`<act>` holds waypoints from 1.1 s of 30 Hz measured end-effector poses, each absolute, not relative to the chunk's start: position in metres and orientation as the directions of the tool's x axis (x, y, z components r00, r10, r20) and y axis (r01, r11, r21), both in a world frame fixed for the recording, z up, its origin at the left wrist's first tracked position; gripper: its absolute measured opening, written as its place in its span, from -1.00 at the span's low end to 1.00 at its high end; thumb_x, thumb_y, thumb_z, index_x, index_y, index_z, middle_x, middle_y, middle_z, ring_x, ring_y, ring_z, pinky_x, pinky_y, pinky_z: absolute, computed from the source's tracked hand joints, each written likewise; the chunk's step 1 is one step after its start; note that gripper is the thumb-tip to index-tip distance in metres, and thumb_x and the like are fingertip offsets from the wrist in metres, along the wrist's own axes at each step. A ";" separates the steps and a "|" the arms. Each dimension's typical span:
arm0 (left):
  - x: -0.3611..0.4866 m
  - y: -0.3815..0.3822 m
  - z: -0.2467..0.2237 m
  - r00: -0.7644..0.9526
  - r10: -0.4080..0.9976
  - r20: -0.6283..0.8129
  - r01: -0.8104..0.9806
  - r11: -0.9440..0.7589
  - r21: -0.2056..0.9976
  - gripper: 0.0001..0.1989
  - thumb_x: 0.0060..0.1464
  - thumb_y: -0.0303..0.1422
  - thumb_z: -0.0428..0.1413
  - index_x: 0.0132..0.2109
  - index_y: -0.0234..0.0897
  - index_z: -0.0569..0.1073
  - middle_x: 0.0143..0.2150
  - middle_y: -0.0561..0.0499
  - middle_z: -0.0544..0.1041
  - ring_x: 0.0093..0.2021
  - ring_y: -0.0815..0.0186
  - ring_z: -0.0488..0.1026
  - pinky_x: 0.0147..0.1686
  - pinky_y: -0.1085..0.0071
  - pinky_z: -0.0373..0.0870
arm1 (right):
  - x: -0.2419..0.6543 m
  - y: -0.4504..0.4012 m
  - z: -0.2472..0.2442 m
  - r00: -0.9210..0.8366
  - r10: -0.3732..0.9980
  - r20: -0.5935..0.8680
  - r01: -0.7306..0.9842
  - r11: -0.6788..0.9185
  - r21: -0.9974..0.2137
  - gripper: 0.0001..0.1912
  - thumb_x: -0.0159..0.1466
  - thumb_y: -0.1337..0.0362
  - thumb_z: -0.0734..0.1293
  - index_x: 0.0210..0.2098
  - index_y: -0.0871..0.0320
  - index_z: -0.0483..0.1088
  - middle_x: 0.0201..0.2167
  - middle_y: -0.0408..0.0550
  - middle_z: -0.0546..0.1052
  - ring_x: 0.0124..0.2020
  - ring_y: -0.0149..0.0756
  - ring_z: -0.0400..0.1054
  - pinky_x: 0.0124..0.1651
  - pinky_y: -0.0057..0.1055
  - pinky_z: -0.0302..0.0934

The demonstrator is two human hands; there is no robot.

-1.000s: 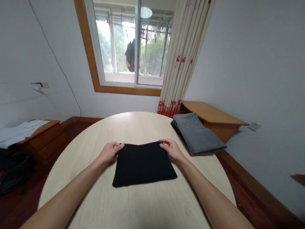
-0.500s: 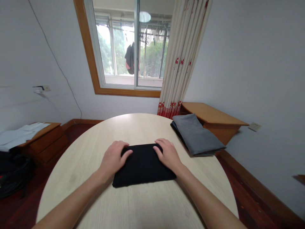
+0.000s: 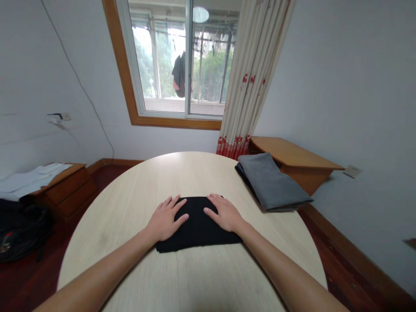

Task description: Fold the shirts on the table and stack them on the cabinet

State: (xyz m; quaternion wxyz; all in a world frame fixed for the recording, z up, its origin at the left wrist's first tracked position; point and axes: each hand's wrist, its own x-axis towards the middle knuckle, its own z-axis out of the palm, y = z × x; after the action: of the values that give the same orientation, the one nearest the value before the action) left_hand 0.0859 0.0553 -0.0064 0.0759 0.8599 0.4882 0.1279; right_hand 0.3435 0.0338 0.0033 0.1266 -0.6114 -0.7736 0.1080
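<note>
Cloth (image 3: 202, 232), black: flat folded rectangle, middle of round bench (image 3: 136, 184); folding looks largely done, any remaining fold cannot be told. Left hand (image 3: 166, 221), right hand (image 3: 226, 215): palms down on it, spread, gripping nothing. Grey cloth (image 3: 276, 185): folded, right edge.

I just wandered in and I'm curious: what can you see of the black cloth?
The black cloth looks plain, matte and soft, apparently folded into a flat, roughly rectangular shape. It lies on the round, pale table. The left hand and right hand rest spread over its two sides.
</note>
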 end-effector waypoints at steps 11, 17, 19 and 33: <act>0.075 0.035 0.017 0.752 0.655 0.076 0.631 -0.748 0.205 0.06 -0.08 0.34 0.08 0.45 0.00 -0.01 0.51 -0.12 -0.27 0.47 -0.21 -0.35 0.29 -0.33 -0.47 | 0.357 0.031 0.006 -0.068 0.998 0.005 0.960 0.066 -0.270 -0.35 0.44 -0.07 0.01 0.35 0.15 0.18 0.39 0.03 0.17 0.41 -0.09 0.00 0.40 -0.02 -0.12; 0.049 0.065 0.013 0.666 0.739 -0.101 0.732 -0.621 0.282 0.14 -0.13 0.22 0.23 0.46 -0.05 -0.08 0.50 -0.20 -0.37 0.46 -0.19 -0.43 0.28 -0.34 -0.42 | 0.357 0.026 0.007 -0.050 0.998 0.032 0.972 0.056 -0.227 -0.36 0.43 -0.07 0.03 0.31 0.19 0.24 0.36 0.13 0.22 0.38 -0.01 0.05 0.36 0.04 -0.08; 0.029 0.080 0.013 0.588 0.799 -0.128 0.793 -0.538 0.288 0.06 -0.03 0.11 0.22 0.46 -0.09 -0.08 0.50 -0.22 -0.36 0.46 -0.17 -0.43 0.29 -0.33 -0.37 | 0.356 0.025 0.007 -0.045 0.998 0.042 0.974 0.053 -0.222 -0.36 0.43 -0.06 0.04 0.31 0.23 0.23 0.36 0.17 0.22 0.38 0.02 0.06 0.36 0.08 -0.09; 0.019 0.068 0.023 0.695 0.719 0.010 0.667 -0.650 0.365 -0.05 -0.18 -0.21 0.36 0.37 -0.03 0.19 0.48 -0.15 -0.03 0.44 -0.12 -0.06 0.35 -0.14 -0.09 | 0.355 0.024 0.007 -0.065 0.996 0.068 0.956 0.081 -0.283 -0.40 0.44 -0.01 0.08 0.34 0.17 0.20 0.36 0.15 0.22 0.38 0.01 0.05 0.36 0.08 -0.10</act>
State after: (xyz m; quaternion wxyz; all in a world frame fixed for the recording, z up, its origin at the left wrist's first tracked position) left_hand 0.0187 0.0676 0.0226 0.1690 0.9050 0.3828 0.0771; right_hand 0.3546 0.0235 0.0069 0.1225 -0.6728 -0.7250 0.0813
